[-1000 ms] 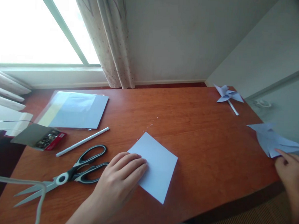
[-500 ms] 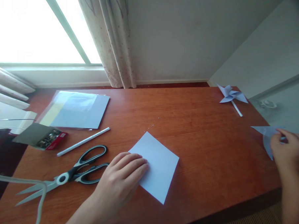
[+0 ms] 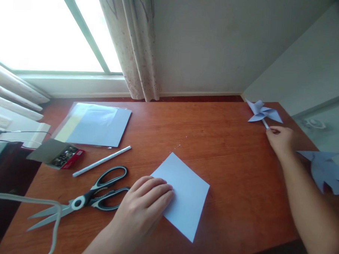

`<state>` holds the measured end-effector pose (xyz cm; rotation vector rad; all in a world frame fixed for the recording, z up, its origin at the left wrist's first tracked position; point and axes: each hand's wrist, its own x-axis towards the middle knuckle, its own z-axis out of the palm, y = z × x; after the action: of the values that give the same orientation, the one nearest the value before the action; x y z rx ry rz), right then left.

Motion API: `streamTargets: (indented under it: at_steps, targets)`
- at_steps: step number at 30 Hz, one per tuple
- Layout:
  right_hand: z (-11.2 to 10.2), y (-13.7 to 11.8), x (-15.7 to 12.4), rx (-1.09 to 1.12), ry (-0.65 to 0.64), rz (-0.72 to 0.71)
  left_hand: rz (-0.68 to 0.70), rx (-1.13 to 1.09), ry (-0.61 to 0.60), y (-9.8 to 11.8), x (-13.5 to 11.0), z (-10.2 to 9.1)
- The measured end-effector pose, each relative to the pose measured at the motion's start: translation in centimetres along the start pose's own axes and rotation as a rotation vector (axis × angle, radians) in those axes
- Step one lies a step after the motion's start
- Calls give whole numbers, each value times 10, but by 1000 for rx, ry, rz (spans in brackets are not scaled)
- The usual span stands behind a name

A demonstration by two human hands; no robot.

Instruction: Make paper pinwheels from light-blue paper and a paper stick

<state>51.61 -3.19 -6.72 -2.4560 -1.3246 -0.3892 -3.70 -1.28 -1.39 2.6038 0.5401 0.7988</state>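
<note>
My left hand (image 3: 143, 208) lies flat, fingers together, on the left corner of a pale blue square of paper (image 3: 187, 193) in the middle of the wooden table (image 3: 213, 151). My right hand (image 3: 280, 139) reaches to the far right corner and is closed round the white stick of a pale blue paper pinwheel (image 3: 261, 111). A second cut and folded blue paper shape (image 3: 325, 171) lies at the table's right edge, beside my right forearm.
Scissors (image 3: 90, 198) lie left of my left hand, with a white stick (image 3: 102, 161) behind them. An open box of pins (image 3: 60, 156) and a plastic sleeve of coloured paper (image 3: 96, 124) sit at the back left. A curtain (image 3: 133, 46) hangs behind.
My right hand has let go of the blue paper shape at the right edge and moved back to the pinwheel's stick. My left hand has stayed on the paper square.
</note>
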Motion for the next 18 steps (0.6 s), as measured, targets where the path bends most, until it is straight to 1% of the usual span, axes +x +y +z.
streamTargets:
  at_steps: [2,6,9,12,18]
  targets:
    - [1,-27,-16,5,24,18,5,-5,7,0,0,0]
    - [4,-80,-45,67,18,-34,7,-3,-10,2,-2,1]
    - [2,-106,-56,100,14,-67,6,7,-5,4,-4,2]
    - [-2,-118,-59,121,19,-92,8,22,-6,5,-5,3]
    - [-11,-122,-58,128,36,-117,10,29,-57,7,-1,1]
